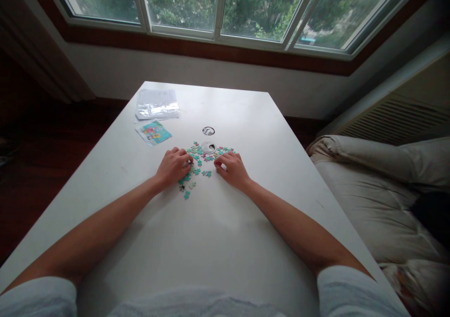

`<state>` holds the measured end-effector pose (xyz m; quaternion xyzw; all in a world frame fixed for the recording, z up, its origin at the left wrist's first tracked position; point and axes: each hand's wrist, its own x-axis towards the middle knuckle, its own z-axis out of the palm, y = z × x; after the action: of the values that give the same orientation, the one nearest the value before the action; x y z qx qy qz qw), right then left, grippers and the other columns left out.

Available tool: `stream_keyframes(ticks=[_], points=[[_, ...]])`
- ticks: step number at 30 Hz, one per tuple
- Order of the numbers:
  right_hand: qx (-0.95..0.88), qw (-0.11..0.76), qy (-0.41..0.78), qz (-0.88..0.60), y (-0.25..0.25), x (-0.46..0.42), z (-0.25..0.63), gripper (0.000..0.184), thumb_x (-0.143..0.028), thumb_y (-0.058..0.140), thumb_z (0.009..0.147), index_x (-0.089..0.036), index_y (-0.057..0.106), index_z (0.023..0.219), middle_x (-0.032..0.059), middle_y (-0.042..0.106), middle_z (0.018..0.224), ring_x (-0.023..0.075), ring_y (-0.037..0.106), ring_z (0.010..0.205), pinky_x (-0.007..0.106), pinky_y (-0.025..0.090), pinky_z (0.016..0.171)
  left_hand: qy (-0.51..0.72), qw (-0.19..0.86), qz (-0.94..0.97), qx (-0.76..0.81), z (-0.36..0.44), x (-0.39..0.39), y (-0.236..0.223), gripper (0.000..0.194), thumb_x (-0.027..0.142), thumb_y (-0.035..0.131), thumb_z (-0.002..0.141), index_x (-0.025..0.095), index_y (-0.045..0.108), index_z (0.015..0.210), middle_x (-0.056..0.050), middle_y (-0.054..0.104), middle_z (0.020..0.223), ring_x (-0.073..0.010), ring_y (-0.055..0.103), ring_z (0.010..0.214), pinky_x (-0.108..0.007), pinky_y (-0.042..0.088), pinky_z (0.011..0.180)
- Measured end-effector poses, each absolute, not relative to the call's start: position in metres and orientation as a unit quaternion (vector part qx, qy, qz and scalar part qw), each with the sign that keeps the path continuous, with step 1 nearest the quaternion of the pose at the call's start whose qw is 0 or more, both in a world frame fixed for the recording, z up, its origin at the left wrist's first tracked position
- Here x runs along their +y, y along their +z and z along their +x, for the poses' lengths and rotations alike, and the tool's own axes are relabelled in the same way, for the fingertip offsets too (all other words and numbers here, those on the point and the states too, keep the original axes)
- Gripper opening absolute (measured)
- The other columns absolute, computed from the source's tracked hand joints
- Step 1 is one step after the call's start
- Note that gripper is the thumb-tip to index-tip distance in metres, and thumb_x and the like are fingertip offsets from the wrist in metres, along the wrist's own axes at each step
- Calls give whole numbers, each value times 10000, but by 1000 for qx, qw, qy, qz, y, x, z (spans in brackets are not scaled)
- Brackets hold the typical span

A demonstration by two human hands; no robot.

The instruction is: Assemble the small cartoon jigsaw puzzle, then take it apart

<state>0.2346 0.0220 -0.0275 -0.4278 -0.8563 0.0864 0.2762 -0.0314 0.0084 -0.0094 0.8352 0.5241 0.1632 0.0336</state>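
Observation:
Small jigsaw puzzle pieces [199,162], mostly turquoise with some pink and pale ones, lie in a loose heap on the white table. My left hand [174,167] rests at the heap's left side, fingers curled, with what looks like a greyish puzzle piece at its fingertips. Opposite it, my right hand [233,169] is bent into a pinch at the right side; what lies between its thumb and fingers is too small to make out. A tiny joined cluster [206,173] sits between the hands. Just beyond the heap is a round metal tin [208,147].
A second round metal piece [208,131] lies farther back. At the table's [211,242] far left are a clear plastic bag [158,104] and a colourful picture card [154,132]. A beige sofa [369,190] stands to the right, and a window [225,12] is ahead.

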Motion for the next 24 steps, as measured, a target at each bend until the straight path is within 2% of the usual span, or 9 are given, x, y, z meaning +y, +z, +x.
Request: stream_keyframes(ticks=[6, 11, 17, 21, 24], points=[[-856, 281, 90, -425, -28, 22, 235, 84, -204, 612, 930, -236, 679, 890, 26, 717, 874, 226, 560, 921, 375, 335, 893, 183, 43, 821, 539, -31, 10, -13, 114, 227, 649, 796, 223, 657, 910, -62, 692, 958, -269, 581, 961, -407, 433, 858], [-857, 285, 90, -420, -31, 23, 235, 75, -195, 623, 920, -235, 678, 888, 28, 713, 867, 225, 559, 911, 374, 333, 884, 232, 82, 810, 532, -28, 9, -15, 34, 206, 624, 836, 224, 631, 864, -17, 700, 852, -217, 616, 851, -358, 437, 823], [-862, 293, 92, -402, -29, 21, 233, 68, -192, 625, 923, -232, 669, 890, 21, 710, 872, 220, 554, 912, 377, 332, 890, 295, 221, 771, 519, -16, -2, -8, 154, 283, 635, 888, 248, 708, 1019, 19, 732, 836, -147, 647, 725, -276, 469, 737], [-878, 293, 97, -366, -25, 16, 230, 57, -256, 628, 948, -233, 669, 915, 23, 706, 884, 218, 554, 923, 382, 331, 896, 322, 306, 731, 519, -5, -13, -5, 134, 321, 672, 866, 240, 729, 957, 19, 749, 840, -145, 673, 764, -259, 489, 754], [-888, 301, 97, -333, -23, 12, 227, 115, -349, 635, 963, -241, 671, 976, 25, 698, 883, 218, 558, 926, 388, 333, 899, 346, 341, 702, 521, 0, -18, -3, 136, 339, 675, 858, 217, 719, 896, 6, 747, 829, -151, 670, 765, -261, 494, 748]])
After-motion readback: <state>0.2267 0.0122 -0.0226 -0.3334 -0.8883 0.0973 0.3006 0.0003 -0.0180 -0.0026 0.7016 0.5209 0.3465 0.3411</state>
